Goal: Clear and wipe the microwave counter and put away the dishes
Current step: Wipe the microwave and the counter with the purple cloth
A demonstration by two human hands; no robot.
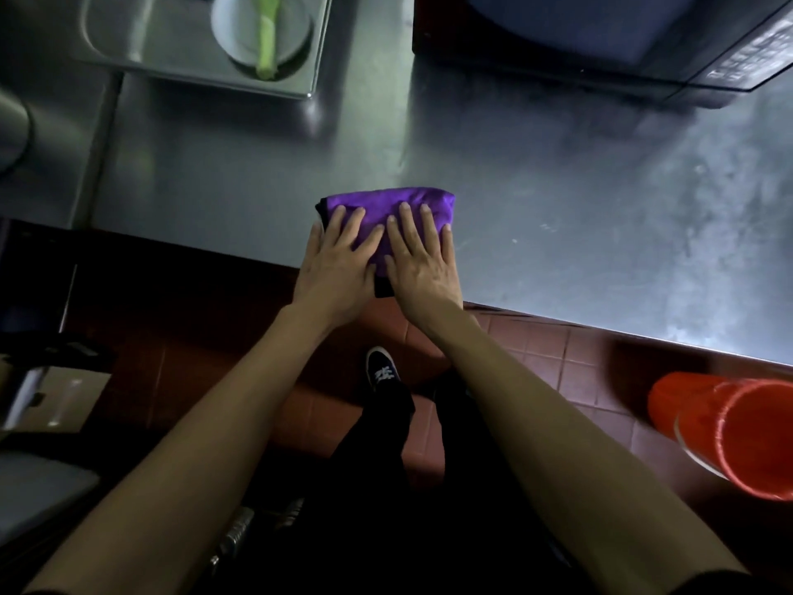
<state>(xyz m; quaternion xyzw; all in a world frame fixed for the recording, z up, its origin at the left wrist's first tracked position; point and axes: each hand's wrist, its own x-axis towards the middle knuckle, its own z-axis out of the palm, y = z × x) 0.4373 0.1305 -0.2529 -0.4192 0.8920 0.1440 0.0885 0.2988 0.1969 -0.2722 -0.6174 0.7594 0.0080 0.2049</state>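
Counter (558, 199): steel, smeared; wiping seems underway.
Cloth (386, 204): purple, folded, near front edge.
Left hand (339, 259), right hand (422, 259): flat, fingers straight, pressing cloth.
Tray (206, 75): plate uncleared.

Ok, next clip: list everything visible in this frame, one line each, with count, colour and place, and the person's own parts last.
cloth: 1, purple, folded, flat on the counter near its front edge
counter: 1, grey steel, across the middle of the view
microwave: 1, black, on the counter, top right
tray: 1, steel, on the counter, top left
plate: 1, white, in the tray
green stalk: 1, pale green, lying on the plate
bucket: 1, red, on the floor, lower right
floor: red-brown tiles, below the counter edge
shoe: 1, dark, on the floor
left hand: flat, pressing the cloth
right hand: flat, pressing the cloth
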